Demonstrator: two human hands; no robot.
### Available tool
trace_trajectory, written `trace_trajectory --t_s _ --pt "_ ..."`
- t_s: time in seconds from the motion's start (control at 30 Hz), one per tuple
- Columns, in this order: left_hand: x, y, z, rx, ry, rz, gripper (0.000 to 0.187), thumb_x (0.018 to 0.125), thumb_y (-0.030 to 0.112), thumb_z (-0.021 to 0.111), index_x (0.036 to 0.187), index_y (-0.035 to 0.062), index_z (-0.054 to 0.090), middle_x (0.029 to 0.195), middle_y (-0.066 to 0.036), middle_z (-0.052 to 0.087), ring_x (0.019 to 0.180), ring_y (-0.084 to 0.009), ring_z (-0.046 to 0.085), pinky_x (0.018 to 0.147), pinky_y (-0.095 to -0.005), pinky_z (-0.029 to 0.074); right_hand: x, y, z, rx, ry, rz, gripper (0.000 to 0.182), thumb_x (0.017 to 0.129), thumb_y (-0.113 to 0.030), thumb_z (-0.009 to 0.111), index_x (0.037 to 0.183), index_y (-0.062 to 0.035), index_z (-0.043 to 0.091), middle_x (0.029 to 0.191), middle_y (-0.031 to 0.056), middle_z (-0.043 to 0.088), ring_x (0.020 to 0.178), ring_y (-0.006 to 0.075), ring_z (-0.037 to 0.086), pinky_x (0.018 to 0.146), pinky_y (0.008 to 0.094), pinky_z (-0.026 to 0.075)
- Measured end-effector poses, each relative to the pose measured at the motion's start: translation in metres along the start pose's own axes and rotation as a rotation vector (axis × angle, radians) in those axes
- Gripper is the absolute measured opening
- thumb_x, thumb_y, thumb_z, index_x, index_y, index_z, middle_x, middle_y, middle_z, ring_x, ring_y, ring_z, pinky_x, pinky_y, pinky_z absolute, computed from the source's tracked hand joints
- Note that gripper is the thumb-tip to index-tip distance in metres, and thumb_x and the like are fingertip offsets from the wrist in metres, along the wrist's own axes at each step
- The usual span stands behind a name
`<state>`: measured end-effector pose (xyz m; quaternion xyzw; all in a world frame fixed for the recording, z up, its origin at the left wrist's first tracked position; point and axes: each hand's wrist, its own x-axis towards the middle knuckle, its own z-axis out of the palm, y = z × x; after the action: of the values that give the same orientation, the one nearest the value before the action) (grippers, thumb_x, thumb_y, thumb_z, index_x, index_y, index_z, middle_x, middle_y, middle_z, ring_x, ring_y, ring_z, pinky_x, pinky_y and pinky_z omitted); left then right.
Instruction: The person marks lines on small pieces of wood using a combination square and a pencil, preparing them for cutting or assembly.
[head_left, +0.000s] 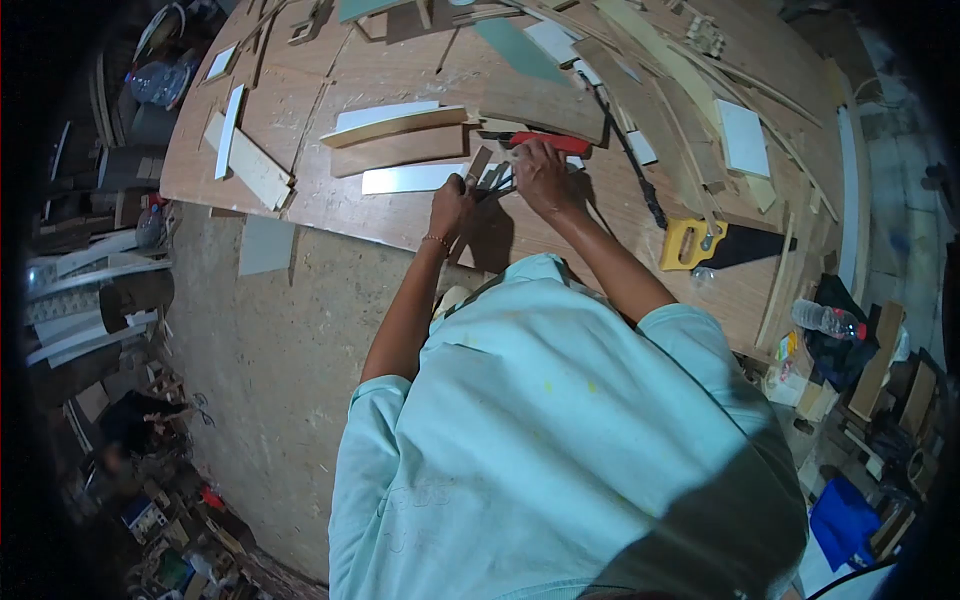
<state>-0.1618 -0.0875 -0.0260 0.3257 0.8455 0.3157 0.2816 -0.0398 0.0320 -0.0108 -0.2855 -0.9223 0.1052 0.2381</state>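
Near the front edge of the wooden table, my left hand is closed round the end of a small dark item too small to name. My right hand is closed too, just to the right, with its fingers at the other side of dark thin pieces between the hands. A red tool lies directly behind my right hand. Beside my left hand lies a white strip. Behind it are a brown wooden block and a thin curved wooden piece.
A yellow-handled saw lies at the right, beside a dark cable. Long wood strips cover the back right. A white strip on a board lies at the left. A plastic bottle is beyond the right edge.
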Motion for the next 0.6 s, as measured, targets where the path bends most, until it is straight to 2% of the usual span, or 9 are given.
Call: trace_trajectory --t_s 0.23,0.3,0.37,0.5,0.6 --pt "0.0 0.016 0.005 0.025 -0.02 0.112 0.024 0.08 0.022 0.047 0.078 -0.0022 0.047 0.07 -0.025 0.054 0.071 -0.0408 0.053 0.059 -0.0434 0.041 -0.005 0.012 0.0 0.037 0.081 0.076 0.015 0.07 -0.013 0.053 0.085 -0.0097 0.054 0.087 0.007 0.051 0.085 0.0245 0.048 0.071 0.0398 0.035" --pt "-0.001 0.03 0.006 -0.026 -0.053 0.112 0.021 0.079 0.019 0.048 0.078 -0.0022 0.047 0.071 -0.025 0.054 0.071 -0.0409 0.053 0.059 -0.0433 0.041 -0.005 0.027 -0.007 -0.018 0.175 0.254 0.008 0.073 -0.013 0.049 0.079 -0.0089 0.052 0.088 0.0081 0.049 0.086 0.0253 0.047 0.071 0.0417 0.035" --pt "0.002 0.046 0.013 -0.027 -0.125 0.082 0.016 0.077 0.014 0.047 0.08 -0.0021 0.047 0.071 -0.025 0.054 0.074 -0.0409 0.053 0.06 -0.0434 0.041 -0.006 0.039 -0.02 -0.057 0.168 0.337 0.01 0.073 -0.016 0.053 0.082 -0.0108 0.053 0.09 0.0064 0.049 0.088 0.0246 0.047 0.073 0.0414 0.034" --pt "0.02 0.074 0.037 -0.005 -0.193 0.272 0.019 0.07 0.012 0.052 0.083 -0.0009 0.047 0.076 -0.025 0.055 0.077 -0.04 0.053 0.065 -0.0427 0.042 -0.01 0.058 -0.029 -0.18 0.151 0.494 0.018 0.071 -0.017 0.057 0.088 -0.0115 0.053 0.092 0.0063 0.049 0.093 0.0246 0.045 0.077 0.0434 0.032" --pt "0.032 0.096 0.062 0.128 -0.175 0.371 0.022 0.07 0.013 0.053 0.085 -0.0005 0.047 0.076 -0.024 0.056 0.077 -0.0389 0.054 0.065 -0.0422 0.043 -0.017 0.058 -0.037 -0.161 0.02 0.6 0.017 0.073 -0.017 0.055 0.089 -0.0102 0.053 0.095 0.0074 0.047 0.096 0.0246 0.044 0.08 0.0435 0.032"
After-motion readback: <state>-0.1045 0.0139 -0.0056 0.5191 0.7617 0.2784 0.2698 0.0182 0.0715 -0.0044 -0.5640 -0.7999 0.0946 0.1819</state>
